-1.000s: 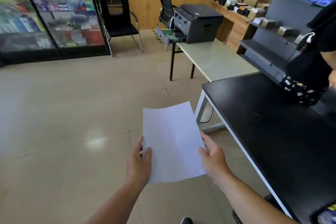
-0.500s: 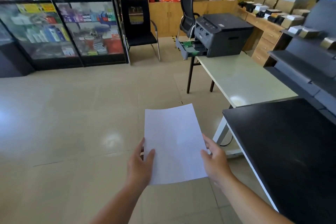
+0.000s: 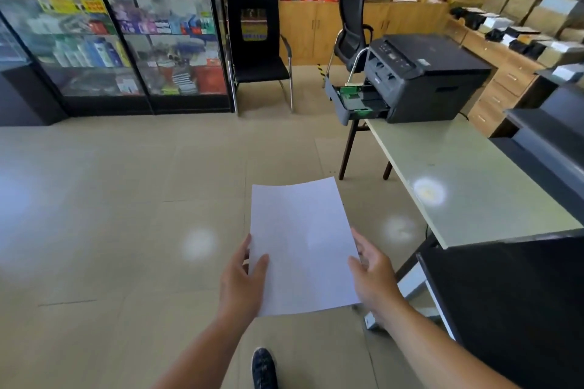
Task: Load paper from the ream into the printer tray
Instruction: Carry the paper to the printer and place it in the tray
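Meanwhile, the paper [image 3: 300,246] is held above the floor, gripped at its edges by the left hand [image 3: 243,281] and right hand [image 3: 373,275], well apart from the printer tray [image 3: 354,101] pulled open at the tabletop [image 3: 467,174] end.

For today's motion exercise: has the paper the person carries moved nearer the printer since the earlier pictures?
Yes. The paper, held in both hands, has come forward toward the printer, which now looms larger and nearer.

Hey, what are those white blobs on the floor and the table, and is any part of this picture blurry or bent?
Head view: the blobs are light glare on the glossy floor and pale table; the display cabinet looks smeared; straight edges bow toward the frame's borders, wide-angle distortion; the paper is sharp.
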A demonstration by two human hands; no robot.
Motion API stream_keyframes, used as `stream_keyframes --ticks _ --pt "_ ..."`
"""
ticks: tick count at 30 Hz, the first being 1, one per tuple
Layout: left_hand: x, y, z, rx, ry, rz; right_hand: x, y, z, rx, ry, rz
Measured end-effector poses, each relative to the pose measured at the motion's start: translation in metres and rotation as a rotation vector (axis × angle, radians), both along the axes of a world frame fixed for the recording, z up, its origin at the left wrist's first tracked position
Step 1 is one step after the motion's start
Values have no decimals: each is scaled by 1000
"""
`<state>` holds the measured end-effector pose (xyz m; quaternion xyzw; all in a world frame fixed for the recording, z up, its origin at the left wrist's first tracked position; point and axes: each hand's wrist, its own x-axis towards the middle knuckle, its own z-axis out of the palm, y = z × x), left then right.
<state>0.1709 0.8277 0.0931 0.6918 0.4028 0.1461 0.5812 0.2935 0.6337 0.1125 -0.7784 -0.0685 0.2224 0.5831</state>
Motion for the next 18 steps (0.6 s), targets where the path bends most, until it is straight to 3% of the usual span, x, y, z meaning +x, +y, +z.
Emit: stream_keyframes --ticks 18 --pt "202 205 3 -1 -4 19 200 207 9 -17 5 -28"
